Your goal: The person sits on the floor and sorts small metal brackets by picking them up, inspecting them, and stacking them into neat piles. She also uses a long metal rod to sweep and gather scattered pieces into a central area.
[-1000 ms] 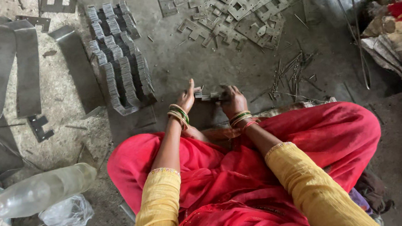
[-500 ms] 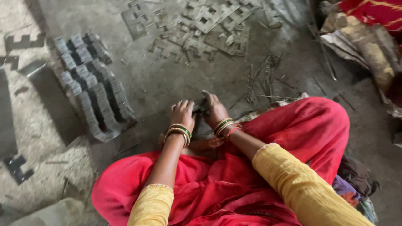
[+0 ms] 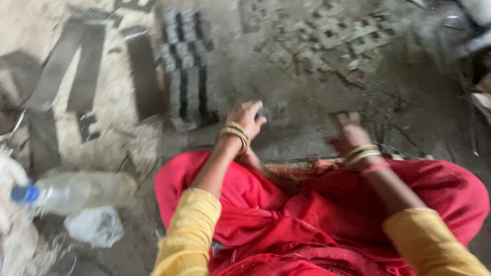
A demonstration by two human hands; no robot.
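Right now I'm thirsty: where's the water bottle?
In the head view, the plastic bottle lies on its side on the floor at the person's left, blue cap pointing left, just above a crumpled plastic bag.

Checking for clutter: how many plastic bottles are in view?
1: the bottle lies on its side on the floor, left of the left hand. Others may be hidden by blur.
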